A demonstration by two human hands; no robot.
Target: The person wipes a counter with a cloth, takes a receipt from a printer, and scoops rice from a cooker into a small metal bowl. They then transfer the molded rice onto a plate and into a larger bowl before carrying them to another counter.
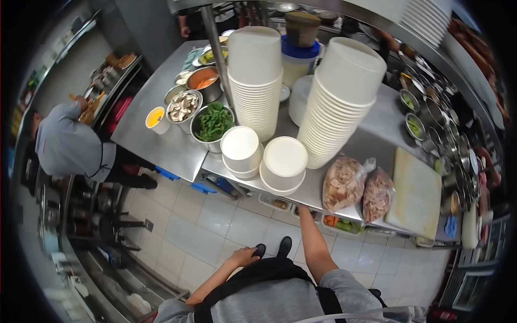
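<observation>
My left hand (245, 256) hangs low over the floor, in front of my body. Its fingers are loosely bent, and I see nothing in them. My right arm reaches forward to the front edge of the steel counter (318, 185). There my right hand (303, 211) is mostly hidden under the edge, so its fingers and anything in them do not show. It is nearest to the food containers below the counter, between one with brownish contents (274, 202) and one with orange and green vegetables (343, 223). Two white lidded tubs (285, 157) (241, 144) stand just above it.
Tall stacks of white tubs (256, 102) (336, 113) stand on the counter. Bagged meat (344, 183) and a cutting board (414, 191) lie right. Bowls of greens (213, 123) and mushrooms (184, 106) sit left. A co-worker in grey (70, 140) stands far left.
</observation>
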